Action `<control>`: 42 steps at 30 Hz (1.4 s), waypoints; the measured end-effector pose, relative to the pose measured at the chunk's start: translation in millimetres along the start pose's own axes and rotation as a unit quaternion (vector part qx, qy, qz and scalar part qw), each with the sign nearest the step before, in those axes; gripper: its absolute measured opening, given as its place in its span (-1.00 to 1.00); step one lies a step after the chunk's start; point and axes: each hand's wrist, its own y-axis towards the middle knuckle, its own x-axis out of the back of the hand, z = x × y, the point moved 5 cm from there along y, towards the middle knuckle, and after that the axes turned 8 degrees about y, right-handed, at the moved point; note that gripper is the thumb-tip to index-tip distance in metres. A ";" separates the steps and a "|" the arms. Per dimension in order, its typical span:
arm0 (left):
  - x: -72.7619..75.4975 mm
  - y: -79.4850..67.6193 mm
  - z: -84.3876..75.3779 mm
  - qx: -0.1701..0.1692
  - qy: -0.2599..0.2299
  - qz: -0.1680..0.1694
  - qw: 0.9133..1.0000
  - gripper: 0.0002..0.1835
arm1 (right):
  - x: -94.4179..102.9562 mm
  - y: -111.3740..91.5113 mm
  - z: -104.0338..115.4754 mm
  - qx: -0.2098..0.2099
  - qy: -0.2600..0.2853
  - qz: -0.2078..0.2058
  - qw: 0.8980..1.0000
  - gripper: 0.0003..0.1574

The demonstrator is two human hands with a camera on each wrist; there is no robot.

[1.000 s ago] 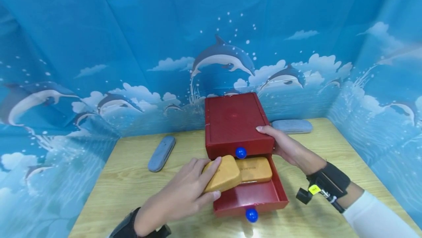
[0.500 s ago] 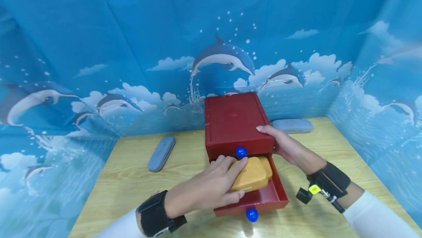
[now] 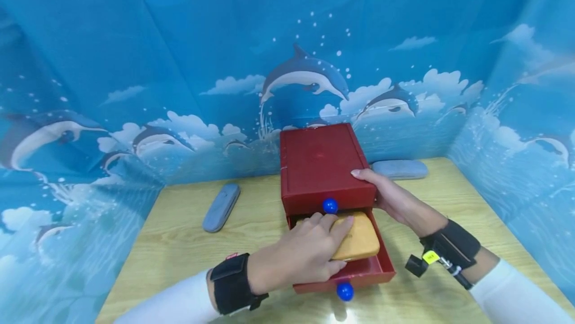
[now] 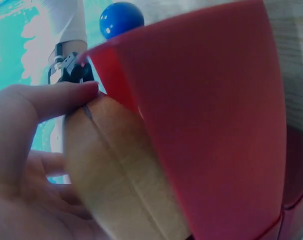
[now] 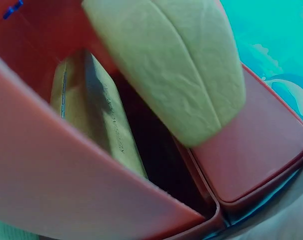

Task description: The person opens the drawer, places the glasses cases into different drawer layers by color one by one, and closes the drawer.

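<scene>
A red two-drawer box [image 3: 319,159] stands on the table, its lower drawer [image 3: 370,278] pulled out. My left hand [image 3: 310,246] grips a tan glasses case [image 3: 359,239] over that drawer, with the thumb toward the drawer front. The left wrist view shows the held case [image 4: 124,165] tilted beside the drawer's side wall. Another tan glasses case [image 5: 114,115] lies in the drawer in the right wrist view; the held one covers it in the head view. My right hand [image 3: 395,199] holds the box's right side, thumb on its top.
A grey-blue glasses case [image 3: 221,207] lies left of the box. A second grey-blue case [image 3: 401,169] is behind my right hand. Blue round knobs mark the upper drawer [image 3: 329,197] and the lower one. A dolphin-printed curtain [image 3: 202,39] closes off the back and sides.
My left hand has carried the tan case rightward over the open drawer, covering the case lying there. The right hand has kept its place on the box.
</scene>
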 end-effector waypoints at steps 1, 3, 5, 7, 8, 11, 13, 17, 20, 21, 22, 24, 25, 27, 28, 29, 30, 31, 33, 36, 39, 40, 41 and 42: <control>-1.0 1.6 -1.3 -0.003 0.002 -0.003 1.000 -0.16 | -0.3 0.4 0.2 0.000 0.001 -0.001 1.000 -0.12; -3.9 4.7 -3.6 -0.008 0.006 -0.009 1.000 -0.17 | -0.9 1.1 0.0 0.000 0.005 -0.001 1.000 -0.12; -7.2 7.4 -4.9 -0.009 -0.005 -0.008 1.000 -0.19 | -1.3 2.0 -0.7 -0.001 0.011 -0.002 1.000 -0.13; -10.4 9.7 -6.0 -0.012 -0.018 -0.004 1.000 -0.20 | -1.5 2.2 -1.2 -0.002 0.012 -0.004 1.000 -0.13; -11.8 10.6 -6.4 -0.013 -0.021 -0.001 1.000 -0.20 | -1.3 1.9 -1.4 -0.002 0.012 -0.005 1.000 -0.13; -14.9 13.3 -6.7 -0.012 -0.032 0.009 0.999 -0.18 | -0.4 1.3 -1.6 -0.003 0.010 -0.009 1.000 -0.12; -16.1 14.8 -6.3 -0.009 -0.030 0.015 0.999 -0.15 | 0.2 0.9 -1.5 -0.003 0.009 -0.009 1.000 -0.10; -16.9 17.2 -4.8 -0.009 -0.022 0.024 0.999 -0.12 | 1.2 0.3 -1.5 -0.004 0.008 -0.011 1.000 -0.10; -17.0 18.6 -4.4 -0.014 -0.028 0.030 0.999 -0.11 | 1.7 0.0 -1.6 -0.005 0.007 -0.010 1.000 -0.10; -17.2 18.8 -4.1 -0.013 -0.033 0.033 0.999 -0.11 | 1.9 -0.1 -1.6 -0.005 0.007 -0.010 1.000 -0.10; -17.6 18.9 -3.9 -0.013 -0.037 0.037 0.999 -0.11 | 2.2 0.0 -1.6 -0.005 0.007 -0.010 1.000 -0.11; -19.1 18.4 -3.7 -0.012 -0.046 0.048 0.998 -0.11 | 2.9 -0.1 -1.3 -0.005 0.007 -0.010 1.000 -0.11; -20.3 17.8 -3.7 -0.012 -0.050 0.055 0.997 -0.11 | 3.4 -0.3 -1.0 -0.003 0.004 -0.009 1.000 -0.10; -22.7 16.3 -4.1 -0.013 -0.057 0.068 0.996 -0.13 | 4.4 -0.6 -0.3 -0.002 0.003 -0.011 1.000 -0.11; -23.8 15.4 -4.6 -0.014 -0.059 0.074 0.995 -0.14 | 4.8 -0.6 0.0 -0.002 0.002 -0.013 1.000 -0.11; -24.7 14.6 -5.1 -0.016 -0.061 0.079 0.995 -0.16 | 5.1 -0.7 0.5 -0.001 0.002 -0.013 1.000 -0.10; -25.5 13.8 -5.4 -0.016 -0.065 0.086 0.994 -0.17 | 5.3 -0.6 0.7 -0.001 0.001 -0.013 1.000 -0.10; -25.8 13.0 -5.6 -0.015 -0.071 0.093 0.993 -0.18 | 5.2 -0.4 1.0 0.000 0.000 -0.012 1.000 -0.10; -24.8 12.1 -5.9 -0.010 -0.083 0.104 0.991 -0.19 | 4.7 0.4 1.2 -0.001 0.002 -0.012 1.000 -0.11; -22.2 11.8 -5.0 0.001 -0.103 0.125 0.987 -0.19 | 3.5 1.2 0.7 0.001 0.002 -0.008 1.000 -0.11; -18.6 11.6 -4.3 0.008 -0.117 0.140 0.983 -0.17 | 2.8 1.5 -0.3 0.003 0.002 -0.006 1.000 -0.12; -17.6 11.5 -4.2 0.009 -0.119 0.143 0.983 -0.16 | 2.8 1.6 -0.7 0.003 0.001 -0.006 1.000 -0.12; -16.5 11.5 -4.1 0.008 -0.120 0.144 0.982 -0.15 | 2.8 1.4 -0.9 0.003 0.000 -0.006 1.000 -0.12; -15.8 11.8 -3.9 0.006 -0.123 0.146 0.982 -0.14 | 2.9 1.2 -1.0 0.002 0.000 -0.006 1.000 -0.12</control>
